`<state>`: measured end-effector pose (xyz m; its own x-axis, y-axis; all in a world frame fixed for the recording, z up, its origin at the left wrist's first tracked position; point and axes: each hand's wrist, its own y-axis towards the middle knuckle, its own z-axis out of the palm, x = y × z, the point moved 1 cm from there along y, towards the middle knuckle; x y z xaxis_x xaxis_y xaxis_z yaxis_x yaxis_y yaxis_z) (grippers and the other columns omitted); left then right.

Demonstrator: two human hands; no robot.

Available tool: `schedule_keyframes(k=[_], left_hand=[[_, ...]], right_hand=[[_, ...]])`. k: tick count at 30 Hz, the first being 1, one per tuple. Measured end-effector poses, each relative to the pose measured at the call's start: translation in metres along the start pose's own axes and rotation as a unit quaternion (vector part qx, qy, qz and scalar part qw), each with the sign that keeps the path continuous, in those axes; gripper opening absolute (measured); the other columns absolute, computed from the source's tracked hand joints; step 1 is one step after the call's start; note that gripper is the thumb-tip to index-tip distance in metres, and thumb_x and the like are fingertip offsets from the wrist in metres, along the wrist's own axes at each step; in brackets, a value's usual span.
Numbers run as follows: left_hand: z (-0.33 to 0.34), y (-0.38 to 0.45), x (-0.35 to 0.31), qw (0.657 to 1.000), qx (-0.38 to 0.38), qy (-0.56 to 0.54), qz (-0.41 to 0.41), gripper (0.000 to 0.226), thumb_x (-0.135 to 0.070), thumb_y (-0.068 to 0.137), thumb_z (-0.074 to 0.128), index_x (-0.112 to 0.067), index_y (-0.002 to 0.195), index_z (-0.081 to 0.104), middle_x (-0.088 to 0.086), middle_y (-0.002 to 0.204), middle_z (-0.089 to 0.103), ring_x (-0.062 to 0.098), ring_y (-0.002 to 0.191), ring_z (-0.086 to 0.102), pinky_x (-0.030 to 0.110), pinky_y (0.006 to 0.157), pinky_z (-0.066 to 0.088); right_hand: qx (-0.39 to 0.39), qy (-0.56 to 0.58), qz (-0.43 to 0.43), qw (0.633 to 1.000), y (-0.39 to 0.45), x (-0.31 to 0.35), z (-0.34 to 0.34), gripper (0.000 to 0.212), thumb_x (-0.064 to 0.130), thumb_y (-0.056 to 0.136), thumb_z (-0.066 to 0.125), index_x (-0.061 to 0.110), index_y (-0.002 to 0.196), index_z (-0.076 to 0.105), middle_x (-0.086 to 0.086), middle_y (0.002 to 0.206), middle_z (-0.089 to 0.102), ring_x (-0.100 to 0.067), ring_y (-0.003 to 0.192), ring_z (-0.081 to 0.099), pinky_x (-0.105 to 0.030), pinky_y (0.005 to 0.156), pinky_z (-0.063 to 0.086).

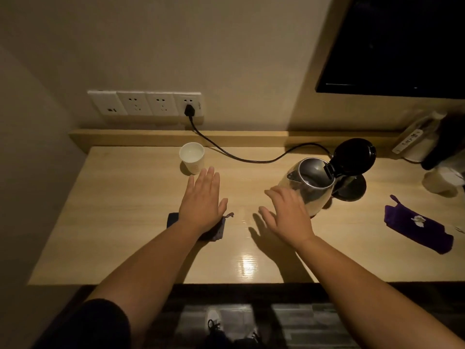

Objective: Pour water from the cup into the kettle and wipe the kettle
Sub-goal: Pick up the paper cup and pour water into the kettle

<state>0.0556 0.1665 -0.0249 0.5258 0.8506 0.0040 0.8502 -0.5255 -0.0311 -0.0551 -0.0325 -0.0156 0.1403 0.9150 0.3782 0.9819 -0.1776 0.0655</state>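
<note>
A white paper cup (192, 157) with water in it stands upright at the back of the wooden desk (125, 248). My left hand (203, 200) hovers flat just in front of it, fingers apart, holding nothing. A dark folded cloth (173, 219) lies mostly hidden under my left wrist. The glass kettle (310, 182) stands to the right with its black lid (354, 157) flipped up. My right hand (286, 215) is spread open by the kettle's near left side, its fingers overlapping the glass; I cannot tell if they touch.
A black cord (251, 159) runs from the wall sockets (148, 103) across the back of the desk to the kettle's black base (352, 190). A purple pouch (417, 226) lies at the right. Another cup (439, 182) and clutter stand at the far right.
</note>
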Motion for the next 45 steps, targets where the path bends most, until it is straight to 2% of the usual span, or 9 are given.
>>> schedule_keyframes(k=[5, 10, 21, 27, 32, 36, 39, 42, 45], left_hand=[[0.008, -0.009, 0.030, 0.999, 0.010, 0.006, -0.032, 0.070, -0.051, 0.099, 0.028, -0.012, 0.153, 0.009, 0.011, 0.163, 0.005, 0.027, 0.149, 0.001, 0.047, 0.120, 0.002], [0.013, -0.010, 0.054, 0.998, 0.023, -0.001, -0.062, 0.070, -0.051, 0.099, 0.027, -0.012, 0.154, 0.007, 0.010, 0.163, 0.004, 0.027, 0.149, 0.000, 0.048, 0.120, 0.004], [0.039, 0.039, 0.119, 0.992, -0.009, -0.089, -0.092, 0.072, -0.052, 0.099, 0.032, -0.017, 0.154, 0.002, 0.002, 0.163, 0.002, 0.019, 0.149, -0.004, 0.040, 0.120, -0.004], [0.059, 0.076, 0.135, 0.980, -0.020, -0.168, -0.108, 0.080, -0.054, 0.096, 0.045, -0.021, 0.154, 0.001, 0.000, 0.163, 0.009, 0.019, 0.149, 0.006, 0.033, 0.114, -0.003], [0.076, 0.098, 0.139, 0.968, 0.000, -0.225, -0.106, 0.088, -0.059, 0.090, 0.052, -0.024, 0.154, 0.002, 0.000, 0.161, 0.019, 0.025, 0.147, 0.018, 0.039, 0.117, 0.009], [0.085, 0.109, 0.138, 0.959, -0.007, -0.265, -0.099, 0.090, -0.059, 0.088, 0.056, -0.024, 0.154, 0.005, 0.001, 0.156, 0.032, 0.025, 0.142, 0.031, 0.043, 0.116, 0.018], [0.091, 0.114, 0.138, 0.948, -0.006, -0.297, -0.113, 0.094, -0.059, 0.085, 0.061, -0.026, 0.153, 0.007, 0.002, 0.150, 0.040, 0.026, 0.135, 0.041, 0.049, 0.111, 0.035], [0.092, 0.119, 0.135, 0.932, -0.016, -0.344, -0.112, 0.093, -0.056, 0.080, 0.069, -0.031, 0.150, 0.014, -0.001, 0.143, 0.047, 0.021, 0.124, 0.050, 0.043, 0.099, 0.048], [0.089, 0.121, 0.130, 0.909, -0.020, -0.400, -0.119, 0.089, -0.050, 0.079, 0.074, -0.032, 0.148, 0.019, -0.003, 0.143, 0.046, 0.017, 0.123, 0.050, 0.034, 0.096, 0.048]], right_hand=[[0.048, -0.015, -0.026, 0.998, 0.029, 0.032, 0.024, 0.052, 0.046, 0.099, 0.046, 0.020, 0.144, 0.046, -0.006, 0.151, 0.043, -0.026, 0.139, 0.037, -0.045, 0.113, 0.031], [0.075, -0.028, -0.046, 0.996, 0.059, 0.058, 0.046, 0.058, 0.048, 0.101, 0.042, 0.019, 0.151, 0.034, -0.007, 0.159, 0.032, -0.026, 0.147, 0.025, -0.042, 0.119, 0.020], [0.067, -0.016, -0.056, 0.996, 0.147, 0.093, 0.094, 0.064, 0.050, 0.099, 0.046, 0.015, 0.152, 0.033, -0.007, 0.157, 0.037, -0.026, 0.145, 0.031, -0.040, 0.117, 0.024], [0.059, 0.058, -0.030, 0.996, 0.182, 0.090, 0.127, 0.061, 0.041, 0.098, 0.054, 0.020, 0.151, 0.032, -0.006, 0.150, 0.047, -0.027, 0.137, 0.042, -0.043, 0.111, 0.034], [0.085, 0.088, -0.027, 0.992, 0.198, 0.083, 0.144, 0.062, 0.041, 0.100, 0.051, 0.028, 0.154, 0.025, -0.004, 0.144, 0.054, -0.026, 0.128, 0.052, -0.042, 0.104, 0.043], [0.100, 0.098, -0.037, 0.989, 0.203, 0.078, 0.150, 0.058, 0.041, 0.102, 0.046, 0.027, 0.154, 0.024, -0.005, 0.140, 0.058, -0.028, 0.122, 0.057, -0.043, 0.099, 0.048], [0.099, 0.109, -0.042, 0.988, 0.204, 0.076, 0.154, 0.055, 0.039, 0.103, 0.044, 0.024, 0.153, 0.027, -0.006, 0.136, 0.061, -0.028, 0.118, 0.059, -0.043, 0.097, 0.050], [0.091, 0.112, -0.041, 0.989, 0.206, 0.076, 0.156, 0.052, 0.038, 0.103, 0.045, 0.023, 0.151, 0.031, -0.007, 0.133, 0.063, -0.027, 0.116, 0.061, -0.043, 0.096, 0.051], [0.086, 0.118, -0.038, 0.989, 0.207, 0.076, 0.156, 0.051, 0.038, 0.103, 0.045, 0.021, 0.150, 0.033, -0.007, 0.131, 0.064, -0.027, 0.114, 0.061, -0.041, 0.094, 0.051]])
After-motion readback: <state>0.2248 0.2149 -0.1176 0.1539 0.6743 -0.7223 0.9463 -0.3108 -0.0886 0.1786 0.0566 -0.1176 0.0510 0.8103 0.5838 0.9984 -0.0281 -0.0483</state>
